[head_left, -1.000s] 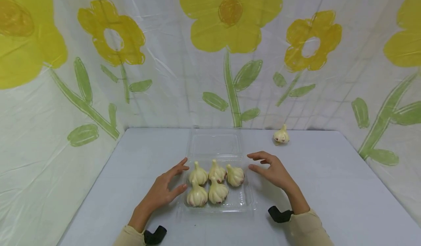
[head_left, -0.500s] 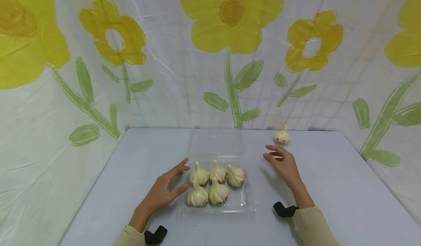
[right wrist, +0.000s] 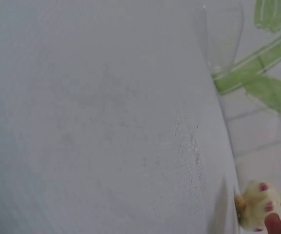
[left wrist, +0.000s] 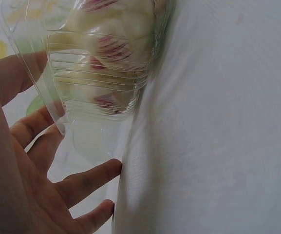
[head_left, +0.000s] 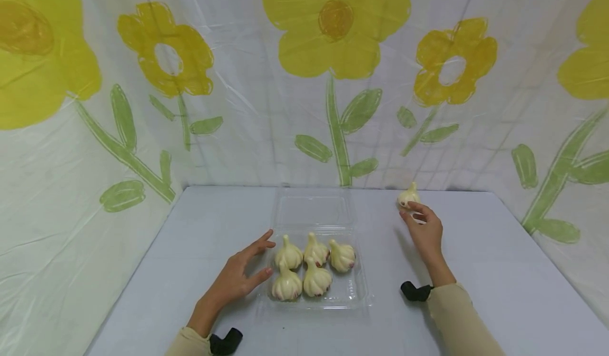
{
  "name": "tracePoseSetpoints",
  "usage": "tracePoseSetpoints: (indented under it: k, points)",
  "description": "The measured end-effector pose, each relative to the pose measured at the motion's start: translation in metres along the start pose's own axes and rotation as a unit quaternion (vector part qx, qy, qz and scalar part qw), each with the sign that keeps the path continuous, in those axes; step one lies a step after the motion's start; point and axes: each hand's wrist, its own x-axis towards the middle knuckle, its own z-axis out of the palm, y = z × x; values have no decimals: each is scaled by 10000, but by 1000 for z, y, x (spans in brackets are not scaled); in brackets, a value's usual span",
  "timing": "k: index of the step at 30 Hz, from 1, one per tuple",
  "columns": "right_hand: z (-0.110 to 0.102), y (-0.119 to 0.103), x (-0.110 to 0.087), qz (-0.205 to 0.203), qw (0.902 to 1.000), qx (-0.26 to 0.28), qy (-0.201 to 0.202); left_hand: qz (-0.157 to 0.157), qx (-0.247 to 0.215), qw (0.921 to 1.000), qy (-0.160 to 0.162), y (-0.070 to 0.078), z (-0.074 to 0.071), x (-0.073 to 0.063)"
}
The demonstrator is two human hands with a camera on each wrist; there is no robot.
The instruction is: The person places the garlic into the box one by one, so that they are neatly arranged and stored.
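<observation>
A clear plastic container (head_left: 344, 291) with its lid laid back holds several cream garlic bulbs (head_left: 287, 285) with purple streaks. My left hand (head_left: 233, 277) is at its left side, fingers spread. In the left wrist view, thumb and fingertips lie right at the container's rim (left wrist: 56, 119), and two lower fingertips reach the white tabletop. A single garlic bulb (head_left: 408, 192) stands near the table's back edge on the right. My right hand (head_left: 425, 234) reaches to it, thumb and fingers apart and overlapping its lower front. The right wrist view shows two fingertips (right wrist: 274, 224) beside that bulb (right wrist: 258, 207).
The container's clear lid (head_left: 311, 209) lies flat toward the back of the white table (head_left: 204, 224). Behind the table hangs a pale sheet (head_left: 247, 107) printed with yellow flowers, close to the back edge. Black wrist mounts (head_left: 416, 291) sit by both cuffs.
My right hand has moved from the container's right side, away and to the right, up to the lone garlic bulb. The left hand has stayed at the container.
</observation>
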Motion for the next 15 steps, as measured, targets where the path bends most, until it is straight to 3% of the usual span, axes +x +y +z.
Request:
tracePoseSetpoints:
  k: [8,15]
  points:
    - [-2,4,14,252,9990,22,365,23,-88,10000,-16,1,-1,0]
    - [-5,9,24,547,9982,-230,56,-8,-51,10000,-29,-1,0,0]
